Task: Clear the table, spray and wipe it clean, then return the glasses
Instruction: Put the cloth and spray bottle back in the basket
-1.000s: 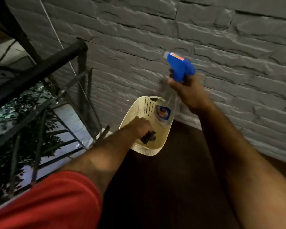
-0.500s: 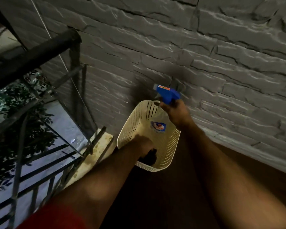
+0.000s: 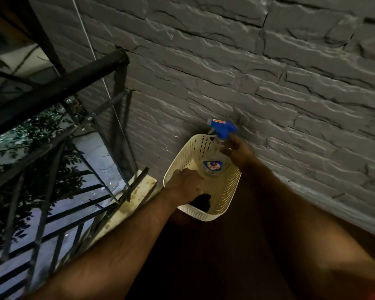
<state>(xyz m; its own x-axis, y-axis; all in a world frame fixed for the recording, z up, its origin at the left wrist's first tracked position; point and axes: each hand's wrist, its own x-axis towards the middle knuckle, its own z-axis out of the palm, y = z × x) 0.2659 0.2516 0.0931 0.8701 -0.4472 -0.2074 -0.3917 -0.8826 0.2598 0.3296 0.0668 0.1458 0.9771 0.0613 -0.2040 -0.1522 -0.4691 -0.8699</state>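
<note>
A cream perforated basket (image 3: pixel 225 191) sits on a dark brown surface against the stone wall. Inside it stands a clear spray bottle (image 3: pixel 212 166) with a blue trigger head, upright at the basket's far side. My right hand (image 3: pixel 239 152) is wrapped around the bottle's neck just under the blue head. My left hand (image 3: pixel 186 185) reaches into the basket's near side, fingers closed on a dark cloth (image 3: pixel 202 202) that lies low in the basket. No glasses are in view.
A grey stone wall (image 3: pixel 268 83) runs right behind the basket. A black metal railing (image 3: pixel 52 89) and a stained ledge (image 3: pixel 130 202) border the left side, with foliage beyond. Dark brown surface (image 3: pixel 214 256) stretches toward me.
My right hand has lowered the spray bottle from above the basket down into it. My left hand has stayed in the basket with the dark cloth. The view has tilted down.
</note>
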